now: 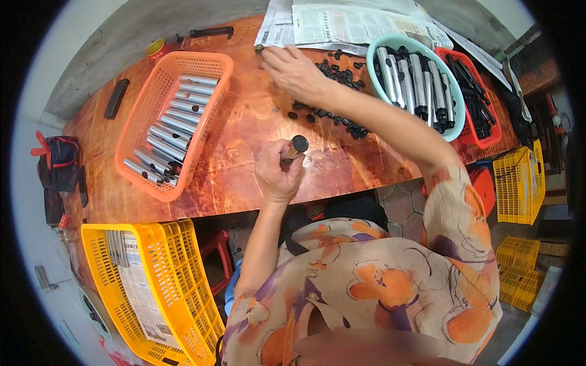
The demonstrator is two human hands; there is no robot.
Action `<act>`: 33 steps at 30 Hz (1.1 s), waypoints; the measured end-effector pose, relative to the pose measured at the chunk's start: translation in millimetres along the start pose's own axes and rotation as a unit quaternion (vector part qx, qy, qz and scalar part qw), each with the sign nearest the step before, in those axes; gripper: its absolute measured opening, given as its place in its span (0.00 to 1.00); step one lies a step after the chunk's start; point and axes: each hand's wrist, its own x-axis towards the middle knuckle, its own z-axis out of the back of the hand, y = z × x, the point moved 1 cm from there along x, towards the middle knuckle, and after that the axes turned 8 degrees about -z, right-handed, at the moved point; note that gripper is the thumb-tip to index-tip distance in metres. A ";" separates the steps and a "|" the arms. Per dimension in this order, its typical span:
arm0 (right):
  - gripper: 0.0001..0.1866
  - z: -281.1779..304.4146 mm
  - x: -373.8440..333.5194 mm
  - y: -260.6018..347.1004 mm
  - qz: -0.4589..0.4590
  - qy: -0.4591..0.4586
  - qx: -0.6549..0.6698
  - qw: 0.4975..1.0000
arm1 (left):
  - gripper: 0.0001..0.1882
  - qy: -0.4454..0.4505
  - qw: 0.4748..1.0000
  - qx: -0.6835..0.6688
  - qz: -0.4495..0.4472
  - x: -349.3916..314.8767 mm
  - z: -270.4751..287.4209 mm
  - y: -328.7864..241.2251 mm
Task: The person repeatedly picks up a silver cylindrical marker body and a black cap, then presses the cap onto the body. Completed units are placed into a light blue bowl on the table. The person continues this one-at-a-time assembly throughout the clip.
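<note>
My left hand (281, 172) is closed round a shiny metal tube (294, 152), above the table near its front edge. A round black cap (299, 144) shows at the tube's upper end; most of the tube is hidden by the fingers. Stretched far across the table, my right hand (296, 74) has its fingers bent, with a small round dark piece (259, 48) at the fingertips. What lies under those fingers is hidden. Many small black caps (342, 76) are scattered on the table beside my right wrist and under the forearm.
An orange basket (224, 70) at left holds several chrome tubes. At right stand a light-blue basin (456, 125) of tubes and a red basket (493, 139) of black parts. Newspapers (360, 27) lie at the back. A yellow crate (201, 299) stands below the table's front edge.
</note>
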 end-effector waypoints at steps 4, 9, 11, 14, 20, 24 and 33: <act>0.15 -68.7 37.5 -3.7 0.176 0.047 -0.250 0.951 | 0.19 -0.016 1.000 -0.018 0.011 0.1 3.2 0.9; 0.10 -103.4 62.3 -3.6 0.129 0.335 -0.239 0.902 | 0.18 -0.043 0.998 -0.031 0.019 2.4 2.8 2.5; 0.10 -116.8 52.5 -20.0 -0.001 0.311 -0.179 0.933 | 0.18 -0.042 0.996 -0.055 0.048 0.7 2.0 1.8; 0.12 -92.5 52.4 -13.5 -0.176 0.256 0.114 0.944 | 0.17 -0.076 0.994 -0.056 0.058 -0.8 9.1 2.1; 0.17 63.9 36.4 16.5 -0.432 0.172 0.806 0.367 | 0.19 -0.102 0.985 -0.106 0.086 -2.1 5.2 7.0; 0.18 103.0 31.8 50.1 -0.403 0.039 0.901 0.153 | 0.20 -0.110 0.985 -0.105 0.075 -0.4 5.3 10.0; 0.13 71.0 12.9 72.6 -0.444 -0.016 0.894 -0.048 | 0.20 -0.114 0.988 -0.085 0.068 1.6 7.2 8.1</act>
